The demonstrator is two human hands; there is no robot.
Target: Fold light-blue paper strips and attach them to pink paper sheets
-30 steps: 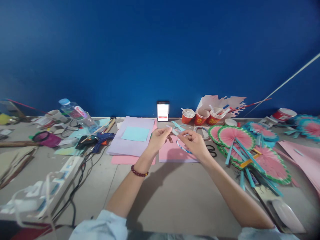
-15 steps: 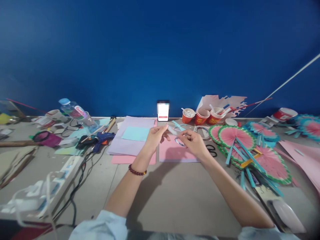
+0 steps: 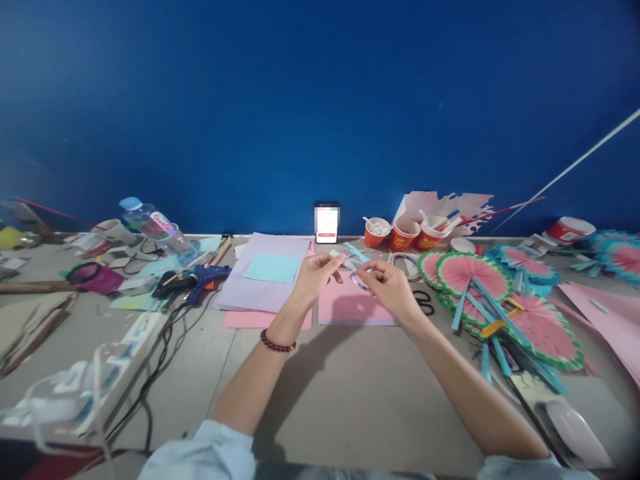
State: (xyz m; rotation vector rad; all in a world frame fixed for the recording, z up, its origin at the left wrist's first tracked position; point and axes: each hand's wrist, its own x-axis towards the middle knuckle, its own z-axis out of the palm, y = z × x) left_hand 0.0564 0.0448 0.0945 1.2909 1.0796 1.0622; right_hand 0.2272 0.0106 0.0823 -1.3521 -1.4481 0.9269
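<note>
My left hand (image 3: 316, 277) and my right hand (image 3: 387, 285) are raised close together over a pink sheet (image 3: 345, 303). Between them stretches a thin, whitish translucent strip (image 3: 353, 261); the fingertips of my left hand pinch its left end. The thumb and fingers of my right hand close on its other side, with a small ring-like roll (image 3: 361, 283) hanging below them. What the strip is made of is too small to tell. Left of my left hand, a light blue square (image 3: 270, 267) lies on purple paper (image 3: 237, 283).
A phone (image 3: 327, 223) stands against the blue wall. Red paper cups (image 3: 377, 233) are right of it. Pink and green paper fans (image 3: 473, 277) and black scissors handles (image 3: 423, 302) lie right. A bottle (image 3: 163, 225), glue gun (image 3: 207, 277) and power strip (image 3: 123, 367) are left.
My left hand has shifted slightly to the right, and its thumb is now nearer my right hand. My right hand has barely moved.
</note>
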